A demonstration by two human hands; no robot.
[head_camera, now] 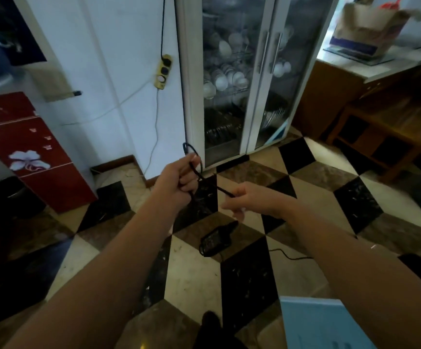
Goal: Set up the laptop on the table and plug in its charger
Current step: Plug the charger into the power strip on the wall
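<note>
— So, held what, and where?
— Had the left hand [179, 177] closed in a fist around a looped black charger cable [196, 159], up in front of the glass-door cabinet [242, 79]. Showed one loop above the knuckles.
— And the right hand [247, 201]?
— Pinched the same cable where it ran taut from the left fist, thumb and forefinger shut on it, other fingers curled loosely below. Kept just beside the left hand, a bit lower.
— Charger brick [217, 239]?
— Lay on the checkered floor [194, 280] below the hands, with a thin black lead [289, 256] trailing off to the right across a pale tile.
— Anywhere to plug in?
— Hung on the white wall [118, 59] left of the cabinet: a yellow power strip [163, 71], fed by a dark cord from above, with one white plug in its lowest socket. Couldn't tell more about the other sockets through the blur.
— Anything else nearby?
— Stood at far left, a red water dispenser [28, 149] with a flower print. Sat at upper right, a cardboard box [370, 28] on a counter. Poked in at bottom right, a light-blue surface [325, 323]
</note>
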